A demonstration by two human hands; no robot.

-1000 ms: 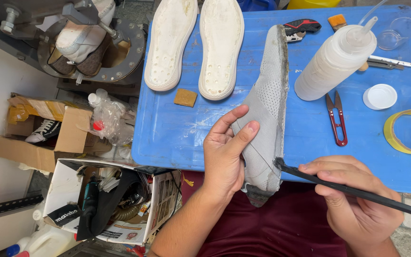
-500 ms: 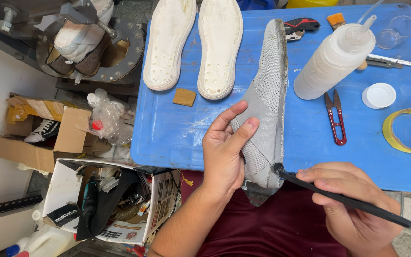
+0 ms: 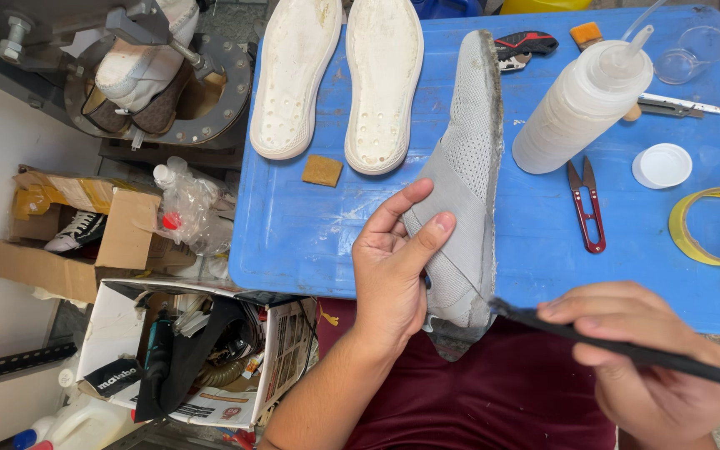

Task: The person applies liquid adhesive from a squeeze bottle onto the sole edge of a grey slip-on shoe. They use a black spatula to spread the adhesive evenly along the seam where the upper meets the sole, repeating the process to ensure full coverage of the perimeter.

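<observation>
The left hand gripped the grey shoe upper lying over the blue worktop's near edge. The right hand clasped a black brush, its tip touching the upper's heel. Bare worktop lay left.

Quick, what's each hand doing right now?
Left hand: closed on the grey shoe upper.
Right hand: closed on a black brush.

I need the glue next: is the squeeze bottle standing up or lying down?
Lying down: the squeeze bottle rests on its side on the blue table, nozzle pointing away.
</observation>
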